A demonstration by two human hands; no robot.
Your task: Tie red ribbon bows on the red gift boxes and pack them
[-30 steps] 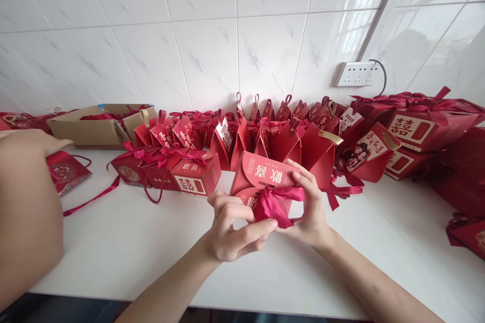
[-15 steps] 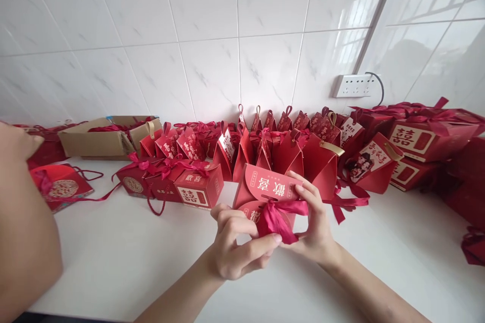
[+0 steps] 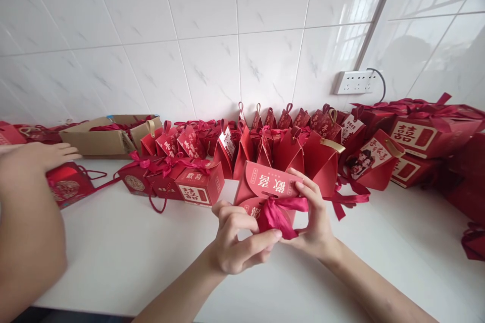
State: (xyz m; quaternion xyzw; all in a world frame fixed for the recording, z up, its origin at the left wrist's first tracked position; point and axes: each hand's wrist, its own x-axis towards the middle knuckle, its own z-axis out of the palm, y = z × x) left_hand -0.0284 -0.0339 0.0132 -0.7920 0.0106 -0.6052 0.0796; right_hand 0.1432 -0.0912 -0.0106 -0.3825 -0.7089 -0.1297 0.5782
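Observation:
A red gift box (image 3: pixel 250 184) with Chinese lettering on its curved flaps is tilted between my two hands above the table. A magenta ribbon bow (image 3: pixel 273 214) is tied across its top. My left hand (image 3: pixel 240 242) is at the box's near left side, its fingers bent and a fingertip pressing the bow's lower edge. Around the right side of the box, my right hand (image 3: pixel 314 214) is closed, with fingertips on the upper right corner. The box's underside and part of my right thumb are hidden.
Boxes with ribbons (image 3: pixel 197 184) stand at centre left. Several triangular red boxes (image 3: pixel 288 154) line the tiled wall. An open cardboard carton (image 3: pixel 96 144) is behind, left. Stacked boxes (image 3: pixel 428 133) are at right. Another person's hand (image 3: pixel 41 156) reaches over a red box (image 3: pixel 70 184).
The other person's arm at the left has moved right, and that hand is now over the red box there. My hands and the held box have barely moved.

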